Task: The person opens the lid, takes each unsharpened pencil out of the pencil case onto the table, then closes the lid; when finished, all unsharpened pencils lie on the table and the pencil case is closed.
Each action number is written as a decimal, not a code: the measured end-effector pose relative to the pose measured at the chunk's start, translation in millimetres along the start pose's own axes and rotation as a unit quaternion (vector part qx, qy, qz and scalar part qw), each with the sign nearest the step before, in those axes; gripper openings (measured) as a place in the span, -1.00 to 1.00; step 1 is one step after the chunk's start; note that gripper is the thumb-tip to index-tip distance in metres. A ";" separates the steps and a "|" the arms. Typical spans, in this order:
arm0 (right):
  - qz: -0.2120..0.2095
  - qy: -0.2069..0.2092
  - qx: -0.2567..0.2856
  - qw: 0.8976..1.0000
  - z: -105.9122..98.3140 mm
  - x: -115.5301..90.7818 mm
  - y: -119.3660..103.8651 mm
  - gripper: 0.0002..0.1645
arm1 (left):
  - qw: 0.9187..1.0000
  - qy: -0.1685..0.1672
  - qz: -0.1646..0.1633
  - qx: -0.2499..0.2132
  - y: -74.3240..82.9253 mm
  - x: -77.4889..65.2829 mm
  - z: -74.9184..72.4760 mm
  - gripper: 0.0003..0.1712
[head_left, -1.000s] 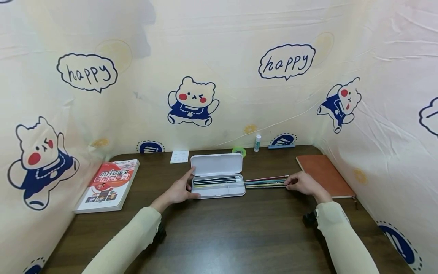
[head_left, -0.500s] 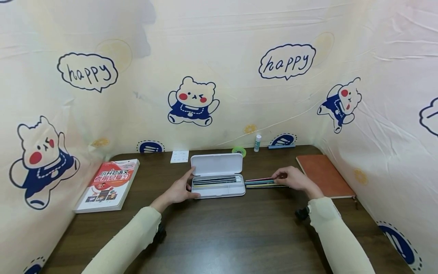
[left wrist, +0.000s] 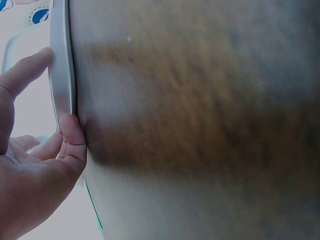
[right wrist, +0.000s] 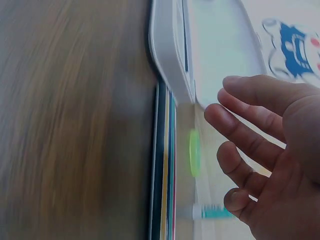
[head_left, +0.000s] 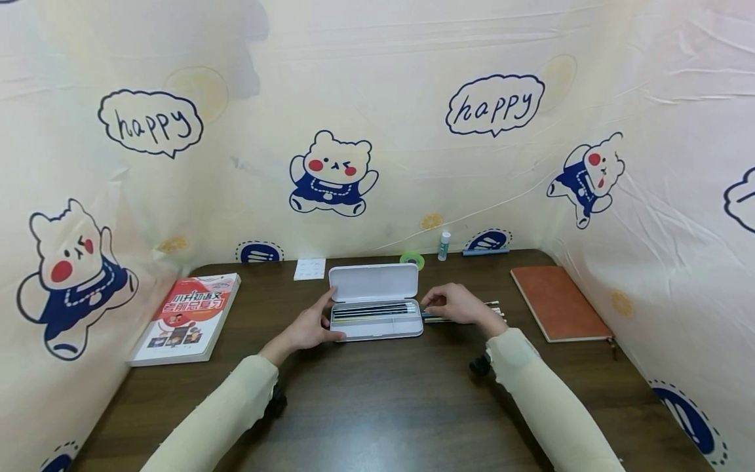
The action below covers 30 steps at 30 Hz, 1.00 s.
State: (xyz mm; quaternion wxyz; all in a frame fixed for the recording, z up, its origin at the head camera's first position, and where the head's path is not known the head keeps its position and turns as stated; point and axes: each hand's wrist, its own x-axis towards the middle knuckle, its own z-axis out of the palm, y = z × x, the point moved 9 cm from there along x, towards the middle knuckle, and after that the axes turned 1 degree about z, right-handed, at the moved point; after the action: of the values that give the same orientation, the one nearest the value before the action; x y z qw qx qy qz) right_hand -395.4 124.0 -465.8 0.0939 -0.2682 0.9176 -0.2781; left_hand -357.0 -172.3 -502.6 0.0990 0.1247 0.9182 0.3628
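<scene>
While the left hand [head_left: 308, 328] grips the case's [head_left: 361, 330] left edge, the relaxed, empty right hand [head_left: 455, 303] hovers clear above pencils [right wrist: 166, 165].

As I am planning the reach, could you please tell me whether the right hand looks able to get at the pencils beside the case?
Probably yes: the right hand is close to the pencils, its fingers look empty, and nothing visible blocks the way.
</scene>
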 end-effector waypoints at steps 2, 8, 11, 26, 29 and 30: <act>-0.005 -0.006 -0.009 1.000 6.5 6.5 -6.6 -0.81 | 1.000 -0.002 0.001 0.002 0.0 -0.1 0.4 0.30; -0.008 -0.031 -0.027 0.999 23.5 20.2 -16.4 -0.85 | 1.000 -0.005 -0.001 -0.002 -0.1 -0.6 1.1 0.30; -0.007 -0.043 -0.034 0.998 30.4 23.8 -18.0 -0.88 | 1.000 -0.004 -0.003 0.000 -0.5 -0.7 1.0 0.30; 0.004 -0.073 -0.068 0.995 48.8 32.9 -23.2 -0.87 | 1.000 -0.003 -0.007 -0.005 -1.4 0.4 1.7 0.30; 0.011 -0.073 -0.065 0.995 47.9 34.3 -23.6 -0.90 | 1.000 -0.002 -0.004 -0.006 -1.3 1.2 1.2 0.30; 0.014 -0.073 -0.062 0.995 47.3 34.7 -23.8 -0.90 | 1.000 -0.003 -0.002 -0.005 -1.2 1.4 1.1 0.30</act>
State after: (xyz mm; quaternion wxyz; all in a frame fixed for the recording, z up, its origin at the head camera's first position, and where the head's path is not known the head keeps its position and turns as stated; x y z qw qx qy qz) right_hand -398.8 66.7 -492.5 0.1471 -0.2805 0.9274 -0.1991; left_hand -358.2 -172.0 -504.3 0.1028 0.1232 0.9163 0.3669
